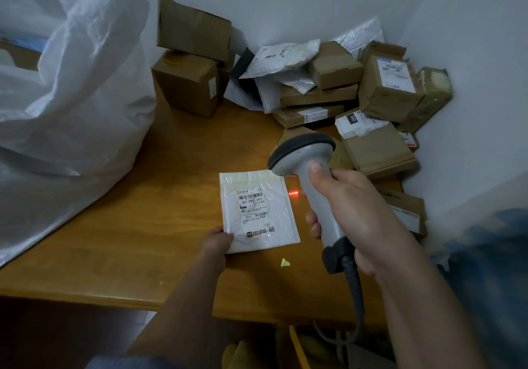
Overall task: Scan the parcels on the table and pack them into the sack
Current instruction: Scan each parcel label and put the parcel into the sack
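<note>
The left hand (217, 240) is closest, and it pinches the near left corner of a flat white padded envelope (258, 211), holding it flat on the brown wooden tabletop (143, 226) so it does not slide. The envelope's paper label with black bar codes (255, 211) faces up so it can be read. Just to the right, the right hand (345, 211) wraps its fingers tight around the handle of a grey plastic scanner gun (311, 183), thumb up on top. The scanner's dark head points down and forward. Its small red light (293, 193) falls on the wood just beside the envelope's right edge, so I think the aim has to move left to reach the bar code. Farther back, a heap of brown cardboard boxes and white plastic mail bags (343, 91) waits in the corner. On the left, the big white woven sack (65, 97) stands near, ready for scanned parcels.
</note>
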Demonstrator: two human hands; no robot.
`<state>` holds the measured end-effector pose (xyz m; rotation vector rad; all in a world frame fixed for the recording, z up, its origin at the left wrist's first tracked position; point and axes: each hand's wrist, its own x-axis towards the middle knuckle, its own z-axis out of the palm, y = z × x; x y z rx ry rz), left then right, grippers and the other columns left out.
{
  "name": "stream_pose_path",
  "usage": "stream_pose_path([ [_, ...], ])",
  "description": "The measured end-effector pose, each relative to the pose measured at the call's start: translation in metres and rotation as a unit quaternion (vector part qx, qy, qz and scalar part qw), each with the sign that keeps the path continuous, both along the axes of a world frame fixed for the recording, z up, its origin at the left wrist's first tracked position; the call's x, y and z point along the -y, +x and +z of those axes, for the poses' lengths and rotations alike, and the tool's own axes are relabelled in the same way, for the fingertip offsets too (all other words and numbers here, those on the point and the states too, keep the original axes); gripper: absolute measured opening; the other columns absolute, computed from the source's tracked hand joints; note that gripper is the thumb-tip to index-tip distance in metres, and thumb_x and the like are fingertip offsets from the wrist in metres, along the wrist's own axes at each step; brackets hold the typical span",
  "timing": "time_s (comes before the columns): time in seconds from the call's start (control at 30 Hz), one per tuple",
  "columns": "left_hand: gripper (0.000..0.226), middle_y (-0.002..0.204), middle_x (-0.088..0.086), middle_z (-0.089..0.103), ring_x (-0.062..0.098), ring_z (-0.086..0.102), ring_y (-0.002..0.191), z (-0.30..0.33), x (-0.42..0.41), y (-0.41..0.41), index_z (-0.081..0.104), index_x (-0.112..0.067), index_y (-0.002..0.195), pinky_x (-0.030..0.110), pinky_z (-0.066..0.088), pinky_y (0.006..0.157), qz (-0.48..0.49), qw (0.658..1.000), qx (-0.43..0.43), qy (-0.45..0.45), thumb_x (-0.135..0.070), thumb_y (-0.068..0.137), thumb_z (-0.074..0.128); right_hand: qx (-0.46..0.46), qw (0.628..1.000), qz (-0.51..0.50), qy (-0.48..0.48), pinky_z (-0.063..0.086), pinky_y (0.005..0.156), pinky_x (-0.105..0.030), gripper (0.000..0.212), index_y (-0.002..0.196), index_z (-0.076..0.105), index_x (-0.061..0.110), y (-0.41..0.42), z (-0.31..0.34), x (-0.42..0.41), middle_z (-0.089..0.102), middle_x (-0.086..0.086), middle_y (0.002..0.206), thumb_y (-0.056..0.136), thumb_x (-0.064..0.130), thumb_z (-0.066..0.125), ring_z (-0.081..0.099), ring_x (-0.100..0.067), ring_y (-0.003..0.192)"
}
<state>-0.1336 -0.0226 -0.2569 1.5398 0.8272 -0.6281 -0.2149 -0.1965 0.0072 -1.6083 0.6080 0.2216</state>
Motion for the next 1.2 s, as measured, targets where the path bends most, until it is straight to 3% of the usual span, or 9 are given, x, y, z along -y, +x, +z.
stream_pose_path([
  [0.2, 0.035, 0.121, 0.022, 0.060, 0.031, 0.056, 0.096, 0.009, -0.002, -0.004, 0.054, -0.001, 0.130, 0.033, 0.046, 0.060, -0.007, 1.000, -0.014, -0.025, 0.006, 0.097, 0.046, 0.006, 1.000, -0.003, -0.003, 0.045, 0.048, -0.024, 0.036, 0.090, 0.061, 0.008, -0.008, 0.010, -0.007, 0.055, -0.008, 0.063, 0.100, 0.040, 0.048, 0.052, -0.010, 0.048],
  [0.3, 0.037, 0.120, 0.023, 0.060, 0.030, 0.057, 0.091, 0.010, -0.005, -0.003, 0.053, 0.000, 0.132, 0.035, 0.049, 0.069, -0.007, 1.000, -0.014, -0.021, 0.008, 0.096, 0.046, 0.011, 1.000, 0.001, -0.018, 0.046, 0.051, -0.025, 0.035, 0.088, 0.061, 0.012, -0.011, 0.013, -0.008, 0.057, -0.005, 0.058, 0.099, 0.041, 0.048, 0.053, -0.011, 0.050],
  [0.4, 0.033, 0.119, 0.022, 0.061, 0.025, 0.057, 0.078, 0.012, -0.006, -0.003, 0.054, 0.001, 0.129, 0.034, 0.048, 0.063, -0.021, 1.000, -0.017, -0.006, 0.006, 0.096, 0.047, 0.015, 0.999, 0.004, -0.028, 0.046, 0.052, -0.025, 0.034, 0.087, 0.061, 0.013, -0.013, 0.015, -0.010, 0.057, -0.004, 0.058, 0.100, 0.041, 0.047, 0.054, -0.011, 0.050],
  [0.6, 0.036, 0.123, 0.022, 0.061, 0.034, 0.058, 0.099, 0.008, -0.003, -0.001, 0.054, 0.001, 0.130, 0.046, 0.051, 0.090, -0.034, 0.999, -0.016, 0.014, 0.004, 0.096, 0.044, 0.023, 0.998, 0.017, -0.047, 0.045, 0.052, -0.026, 0.034, 0.087, 0.062, 0.014, -0.013, 0.012, -0.011, 0.056, -0.003, 0.056, 0.100, 0.041, 0.046, 0.052, -0.010, 0.049],
  [1.0, 0.039, 0.126, 0.023, 0.061, 0.033, 0.059, 0.097, 0.010, 0.000, -0.004, 0.057, -0.001, 0.129, 0.042, 0.051, 0.083, -0.009, 1.000, 0.013, -0.007, 0.010, 0.093, 0.047, 0.009, 0.998, 0.016, -0.052, 0.045, 0.052, -0.024, 0.027, 0.096, 0.060, 0.019, 0.003, -0.021, -0.020, 0.058, -0.007, 0.067, 0.101, 0.040, 0.044, 0.054, -0.010, 0.051],
  [1.1, 0.034, 0.124, 0.022, 0.061, 0.037, 0.060, 0.107, 0.029, 0.000, -0.001, 0.058, 0.000, 0.128, 0.044, 0.051, 0.090, -0.004, 0.999, 0.037, -0.006, 0.004, 0.095, 0.053, 0.013, 0.999, -0.028, -0.014, 0.044, 0.052, -0.028, 0.025, 0.094, 0.060, 0.019, 0.005, -0.018, -0.015, 0.058, -0.007, 0.065, 0.101, 0.039, 0.047, 0.054, -0.013, 0.051],
  [1.2, 0.025, 0.114, 0.022, 0.065, 0.029, 0.060, 0.095, 0.058, -0.002, 0.008, 0.063, 0.002, 0.117, 0.037, 0.052, 0.082, -0.015, 0.995, 0.103, -0.010, 0.003, 0.094, 0.056, 0.052, 0.996, -0.074, -0.002, 0.044, 0.053, -0.031, 0.026, 0.087, 0.060, 0.019, 0.010, -0.004, -0.010, 0.057, -0.006, 0.059, 0.101, 0.038, 0.048, 0.053, -0.015, 0.050],
])
